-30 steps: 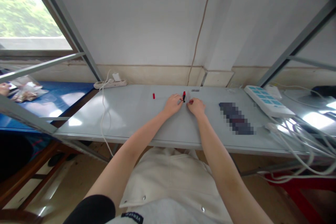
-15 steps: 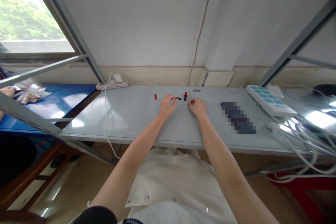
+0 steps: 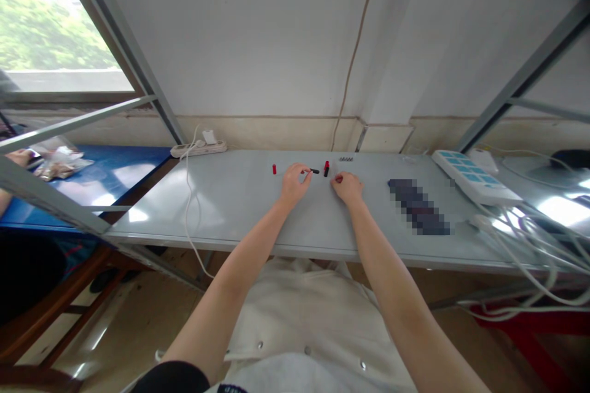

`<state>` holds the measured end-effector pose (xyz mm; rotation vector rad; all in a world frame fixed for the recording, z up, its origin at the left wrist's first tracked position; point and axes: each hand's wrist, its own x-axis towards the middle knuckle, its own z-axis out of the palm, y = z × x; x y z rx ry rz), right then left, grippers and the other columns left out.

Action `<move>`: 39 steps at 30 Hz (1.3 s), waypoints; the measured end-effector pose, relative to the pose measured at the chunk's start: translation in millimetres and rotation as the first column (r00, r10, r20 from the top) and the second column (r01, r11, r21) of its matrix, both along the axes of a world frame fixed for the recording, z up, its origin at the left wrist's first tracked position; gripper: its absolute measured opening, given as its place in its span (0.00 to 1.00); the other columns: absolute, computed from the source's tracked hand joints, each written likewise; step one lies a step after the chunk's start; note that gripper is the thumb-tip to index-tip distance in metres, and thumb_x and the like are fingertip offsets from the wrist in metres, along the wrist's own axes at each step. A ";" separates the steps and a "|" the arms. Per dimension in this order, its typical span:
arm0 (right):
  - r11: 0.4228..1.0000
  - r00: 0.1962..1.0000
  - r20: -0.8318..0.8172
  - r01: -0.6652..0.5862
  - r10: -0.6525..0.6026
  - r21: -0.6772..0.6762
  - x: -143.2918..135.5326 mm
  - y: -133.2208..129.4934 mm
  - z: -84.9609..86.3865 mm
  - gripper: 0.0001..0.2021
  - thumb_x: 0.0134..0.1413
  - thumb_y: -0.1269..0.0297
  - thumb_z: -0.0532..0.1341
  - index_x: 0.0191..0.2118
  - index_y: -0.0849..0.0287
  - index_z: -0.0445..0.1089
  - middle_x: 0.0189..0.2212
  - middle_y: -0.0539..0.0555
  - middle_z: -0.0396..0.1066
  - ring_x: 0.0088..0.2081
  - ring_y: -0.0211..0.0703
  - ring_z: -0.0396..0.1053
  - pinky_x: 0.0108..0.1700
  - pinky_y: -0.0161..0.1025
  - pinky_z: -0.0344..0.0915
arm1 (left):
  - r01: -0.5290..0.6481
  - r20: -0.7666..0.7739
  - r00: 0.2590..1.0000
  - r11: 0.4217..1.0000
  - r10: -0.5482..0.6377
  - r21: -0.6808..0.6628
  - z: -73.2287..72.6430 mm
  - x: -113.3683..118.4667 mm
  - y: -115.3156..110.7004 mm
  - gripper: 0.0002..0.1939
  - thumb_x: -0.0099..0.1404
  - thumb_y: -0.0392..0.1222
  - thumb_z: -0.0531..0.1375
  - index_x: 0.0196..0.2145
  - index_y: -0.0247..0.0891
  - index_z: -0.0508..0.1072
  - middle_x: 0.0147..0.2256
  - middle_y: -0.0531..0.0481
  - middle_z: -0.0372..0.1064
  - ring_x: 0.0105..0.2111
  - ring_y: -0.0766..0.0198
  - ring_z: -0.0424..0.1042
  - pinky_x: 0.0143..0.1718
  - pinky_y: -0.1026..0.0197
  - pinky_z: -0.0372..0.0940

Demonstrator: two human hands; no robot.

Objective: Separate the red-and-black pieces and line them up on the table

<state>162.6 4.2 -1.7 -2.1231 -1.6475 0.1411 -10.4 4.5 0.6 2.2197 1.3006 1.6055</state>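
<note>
My left hand (image 3: 293,184) hovers low over the grey table, thumb and fingers curled around a small, slim black piece (image 3: 314,171) that sticks out past the fingertips to the right. A hint of red shows between those fingers. To the right of it stands a small red-and-black cylinder (image 3: 326,169). My right hand (image 3: 349,186) rests on the tabletop with its fingers closed; something dark red shows at the fingertips, too small to name. Beside them is a bit of clear plastic (image 3: 335,167). A short red cylinder (image 3: 274,169) stands left of my left hand.
A row of several tiny dark pieces (image 3: 346,159) lies behind my right hand. Further right are a blurred-out dark object (image 3: 418,207) and a large white power strip (image 3: 477,178) with cables. A white power strip (image 3: 199,148) sits back left. Another person's hand (image 3: 18,158) is at the blue table.
The view has shifted very slightly, so things sit a little further right. Both hands hold nearly the same pose and place.
</note>
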 end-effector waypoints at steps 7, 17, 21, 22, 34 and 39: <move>1.000 1.000 0.008 0.003 -0.003 0.000 1.3 1.0 -0.4 0.10 0.47 0.61 0.55 0.35 0.57 0.70 0.39 0.56 0.69 0.45 0.49 0.62 0.43 0.46 0.56 | 0.005 0.014 1.000 1.000 -0.005 -0.003 2.8 0.7 -2.8 0.05 0.60 0.41 0.54 0.30 0.39 0.67 0.32 0.49 0.68 0.35 0.65 0.66 0.35 0.61 0.61; 0.976 0.975 0.065 -0.215 0.213 0.030 -19.1 -7.0 5.0 0.09 0.47 0.65 0.55 0.35 0.58 0.67 0.34 0.56 0.71 0.36 0.43 0.67 0.33 0.35 0.57 | 0.022 0.014 1.000 1.000 -0.022 0.016 3.9 1.0 -3.7 0.04 0.60 0.40 0.54 0.30 0.38 0.67 0.32 0.49 0.68 0.34 0.66 0.66 0.35 0.62 0.61; 0.965 0.964 0.087 -0.256 0.251 0.059 -24.2 -9.3 6.4 0.08 0.48 0.65 0.55 0.34 0.58 0.67 0.33 0.56 0.71 0.34 0.42 0.66 0.31 0.34 0.55 | 0.043 0.018 0.999 0.997 -0.044 0.064 2.3 1.5 -2.0 0.04 0.59 0.40 0.54 0.30 0.37 0.67 0.30 0.49 0.67 0.33 0.67 0.65 0.36 0.63 0.61; 0.961 0.960 0.091 -0.270 0.263 0.065 -24.5 -9.6 6.7 0.07 0.48 0.65 0.55 0.34 0.58 0.67 0.33 0.55 0.71 0.34 0.42 0.66 0.31 0.34 0.55 | 0.043 0.022 0.999 0.996 -0.045 0.076 1.5 1.5 -1.2 0.04 0.59 0.40 0.54 0.30 0.37 0.67 0.30 0.50 0.67 0.32 0.67 0.65 0.37 0.62 0.61; 0.954 0.962 0.060 -0.273 0.268 0.123 -28.8 -11.8 7.7 0.06 0.45 0.64 0.55 0.31 0.59 0.66 0.29 0.55 0.70 0.31 0.42 0.65 0.28 0.34 0.53 | 0.112 -0.068 0.992 0.994 -0.111 0.011 0.5 0.3 -3.3 0.19 0.61 0.38 0.52 0.50 0.38 0.61 0.39 0.47 0.66 0.36 0.66 0.64 0.43 0.60 0.60; 0.952 0.963 -0.011 -0.266 0.271 0.153 -29.2 -8.9 4.1 0.05 0.42 0.64 0.57 0.28 0.59 0.66 0.27 0.54 0.69 0.30 0.41 0.65 0.28 0.34 0.53 | 0.159 -0.178 0.970 0.986 -0.166 -0.057 3.0 -0.8 -7.9 0.24 0.61 0.32 0.48 0.55 0.39 0.55 0.44 0.45 0.63 0.44 0.63 0.62 0.48 0.57 0.58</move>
